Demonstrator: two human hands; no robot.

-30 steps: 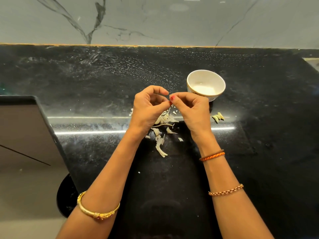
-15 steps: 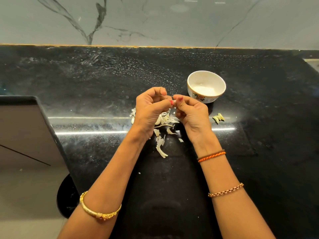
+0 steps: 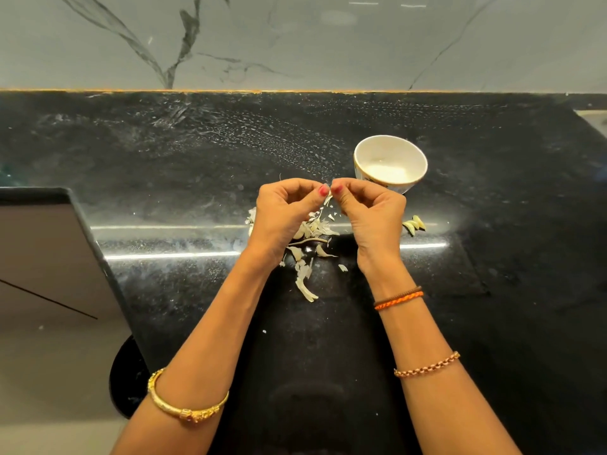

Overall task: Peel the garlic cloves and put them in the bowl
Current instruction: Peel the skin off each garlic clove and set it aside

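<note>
My left hand (image 3: 285, 214) and my right hand (image 3: 371, 214) meet thumb to thumb above the black counter (image 3: 164, 159), fingers curled, both pinching a small garlic clove (image 3: 329, 189) that is mostly hidden between the fingertips. A strip of pale skin (image 3: 327, 201) hangs below the pinch. Under the hands lies a heap of garlic peels (image 3: 312, 244). The white bowl (image 3: 390, 164) stands just beyond my right hand, and I see no cloves inside it. A few garlic cloves (image 3: 414, 224) lie on the counter to the right of my right hand.
A dark appliance with a sloping grey top (image 3: 46, 257) fills the left side, its edge close to my left forearm. The marble wall (image 3: 295, 41) rises behind the counter. A pale surface (image 3: 596, 121) shows at the far right edge.
Both hands have spread slightly and turned, thumbs now pressed tip to tip, and a strip of skin hangs loose from the clove. The bowl and loose cloves have not moved.
</note>
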